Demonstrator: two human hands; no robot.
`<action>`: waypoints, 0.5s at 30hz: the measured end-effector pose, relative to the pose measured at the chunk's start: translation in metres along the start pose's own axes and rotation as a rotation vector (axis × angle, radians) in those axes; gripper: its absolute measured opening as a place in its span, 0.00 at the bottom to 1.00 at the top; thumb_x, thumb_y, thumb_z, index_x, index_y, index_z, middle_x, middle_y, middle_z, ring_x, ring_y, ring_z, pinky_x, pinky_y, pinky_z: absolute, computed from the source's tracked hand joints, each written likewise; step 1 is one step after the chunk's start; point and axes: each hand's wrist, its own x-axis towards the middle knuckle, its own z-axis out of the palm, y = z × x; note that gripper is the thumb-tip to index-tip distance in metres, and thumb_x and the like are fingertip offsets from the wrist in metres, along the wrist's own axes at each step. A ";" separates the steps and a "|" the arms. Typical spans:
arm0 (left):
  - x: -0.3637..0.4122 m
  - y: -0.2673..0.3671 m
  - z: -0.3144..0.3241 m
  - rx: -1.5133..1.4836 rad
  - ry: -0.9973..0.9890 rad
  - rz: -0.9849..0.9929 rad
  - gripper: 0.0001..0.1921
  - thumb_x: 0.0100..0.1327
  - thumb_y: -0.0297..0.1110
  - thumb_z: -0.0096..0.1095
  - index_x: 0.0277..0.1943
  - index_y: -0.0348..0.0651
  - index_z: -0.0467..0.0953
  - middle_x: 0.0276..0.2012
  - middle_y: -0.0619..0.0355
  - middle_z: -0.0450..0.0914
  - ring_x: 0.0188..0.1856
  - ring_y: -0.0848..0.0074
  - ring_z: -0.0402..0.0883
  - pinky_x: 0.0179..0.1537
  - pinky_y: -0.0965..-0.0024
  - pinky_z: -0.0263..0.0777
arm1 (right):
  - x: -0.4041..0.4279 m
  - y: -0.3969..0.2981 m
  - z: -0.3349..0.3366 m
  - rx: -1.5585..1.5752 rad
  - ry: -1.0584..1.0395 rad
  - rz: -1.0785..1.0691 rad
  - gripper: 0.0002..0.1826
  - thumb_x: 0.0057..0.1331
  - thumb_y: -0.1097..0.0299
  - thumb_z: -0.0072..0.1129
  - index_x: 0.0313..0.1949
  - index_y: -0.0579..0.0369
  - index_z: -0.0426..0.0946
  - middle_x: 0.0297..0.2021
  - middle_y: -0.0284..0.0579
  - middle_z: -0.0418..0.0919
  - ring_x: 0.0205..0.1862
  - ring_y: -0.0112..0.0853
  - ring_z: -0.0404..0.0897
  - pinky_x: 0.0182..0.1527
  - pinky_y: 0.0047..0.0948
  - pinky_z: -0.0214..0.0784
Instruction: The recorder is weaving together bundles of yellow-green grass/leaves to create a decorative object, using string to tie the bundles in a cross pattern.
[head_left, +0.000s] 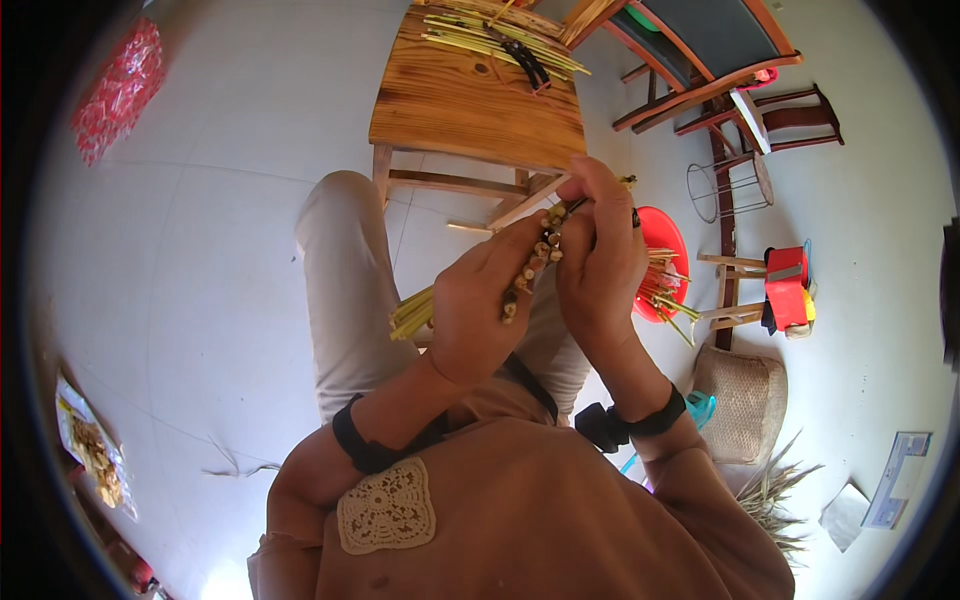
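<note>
My left hand (480, 300) is closed around a flat bundle of green-yellow plant stalks (412, 311). The stalks' round cut ends (529, 274) show in a slanting row along the knuckles, and dark binding appears between some of them. At the upper end of that row, the fingers of my right hand (604, 251) pinch the bundle. A short dark-tipped end pokes out beyond the right fingers; whether it is a stalk or a tie I cannot tell. Both hands are held above my lap, close together. The right palm hides part of the bundle.
Ahead stands a wooden chair (472, 112) bearing loose stalks (495, 34) and a black-handled cutting tool (525, 64). Right of my knee, a red plastic basin (675, 232) holds more stalks (664, 281). Beyond are a wire-framed stool (731, 187) and a woven cushion (739, 405).
</note>
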 end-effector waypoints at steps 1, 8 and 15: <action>-0.001 0.000 0.000 0.002 -0.007 0.003 0.29 0.52 0.16 0.58 0.60 0.39 0.74 0.44 0.44 0.81 0.42 0.51 0.82 0.42 0.60 0.77 | -0.001 0.000 0.000 0.003 0.000 0.003 0.23 0.59 0.84 0.50 0.55 0.60 0.70 0.35 0.51 0.75 0.38 0.49 0.75 0.42 0.45 0.70; -0.007 0.010 0.000 -0.047 -0.055 -0.025 0.30 0.52 0.16 0.56 0.61 0.41 0.72 0.45 0.45 0.81 0.42 0.52 0.82 0.43 0.60 0.77 | -0.001 -0.007 -0.004 -0.012 0.042 0.009 0.21 0.64 0.83 0.43 0.56 0.58 0.72 0.32 0.45 0.76 0.29 0.31 0.75 0.32 0.28 0.69; -0.006 0.015 0.001 -0.087 -0.101 -0.052 0.30 0.53 0.16 0.56 0.61 0.43 0.73 0.44 0.46 0.82 0.41 0.53 0.83 0.43 0.62 0.77 | -0.004 -0.001 -0.007 -0.027 0.097 0.021 0.17 0.68 0.81 0.43 0.55 0.58 0.73 0.32 0.45 0.76 0.30 0.30 0.73 0.33 0.25 0.66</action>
